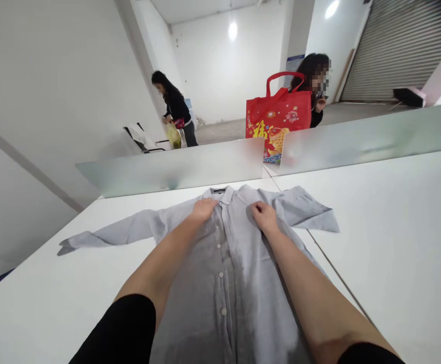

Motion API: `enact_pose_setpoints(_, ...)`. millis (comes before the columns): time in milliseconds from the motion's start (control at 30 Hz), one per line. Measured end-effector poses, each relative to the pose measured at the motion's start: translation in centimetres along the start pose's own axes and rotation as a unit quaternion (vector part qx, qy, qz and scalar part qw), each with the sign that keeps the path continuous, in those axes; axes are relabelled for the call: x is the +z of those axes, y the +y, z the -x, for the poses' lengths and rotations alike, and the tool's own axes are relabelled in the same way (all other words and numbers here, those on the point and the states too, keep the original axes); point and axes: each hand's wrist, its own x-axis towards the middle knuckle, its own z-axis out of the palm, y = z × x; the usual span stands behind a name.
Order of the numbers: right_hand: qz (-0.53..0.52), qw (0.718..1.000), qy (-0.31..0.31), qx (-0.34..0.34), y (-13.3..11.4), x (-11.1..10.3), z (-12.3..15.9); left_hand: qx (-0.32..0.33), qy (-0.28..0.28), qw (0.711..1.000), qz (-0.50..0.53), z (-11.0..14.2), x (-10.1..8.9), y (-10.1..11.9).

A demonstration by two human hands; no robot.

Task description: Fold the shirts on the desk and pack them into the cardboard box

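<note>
A light grey button-up shirt point(228, 283) lies front up on the white table point(395, 227), collar at the far end, its left sleeve stretched out to the left and its right sleeve folded short. My left hand point(204, 208) rests on the fabric just left of the collar, fingers bent down onto it. My right hand point(265, 215) presses on the shirt to the right of the button line, fingers curled on the cloth. Whether either hand pinches the fabric is unclear.
Frosted glass dividers point(175, 167) stand along the table's far edge. A red shopping bag point(277, 119) sits behind them. One person stands at the back left with a yellow bag, and another person is behind the red bag. A seam runs down the table on the right.
</note>
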Motion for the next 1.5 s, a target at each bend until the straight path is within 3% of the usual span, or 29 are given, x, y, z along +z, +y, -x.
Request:
enact_pose_setpoints(333,0.051,0.998,-0.029,0.014,0.1,0.3,-0.1,0.041,-0.024,0.998,-0.05,-0.6,-0.2,-0.2)
enact_pose_setpoints(600,0.064,0.997,-0.036,0.007,0.6,0.6,-0.2,-0.012,0.022,0.997,-0.066,-2.1,-0.9,0.8)
enact_pose_setpoints(767,0.069,0.997,-0.039,0.005,0.7,0.8,-0.2,-0.007,-0.039,0.998,-0.053,-3.0,-1.1,-0.1)
enact_pose_setpoints(967,0.076,0.996,-0.038,0.002,0.7,0.7,-0.2,0.03,-0.101,0.993,-0.053,-2.2,-1.4,-1.1)
enact_pose_setpoints(1267,0.076,0.996,-0.04,-0.008,0.7,0.7,-0.1,0.015,0.01,1.0,-0.025,-2.5,-1.4,-0.9)
enact_pose_setpoints(1500,0.081,0.996,-0.046,-0.003,0.7,0.7,-0.1,-0.006,0.054,0.998,0.021,-4.5,1.1,0.5)
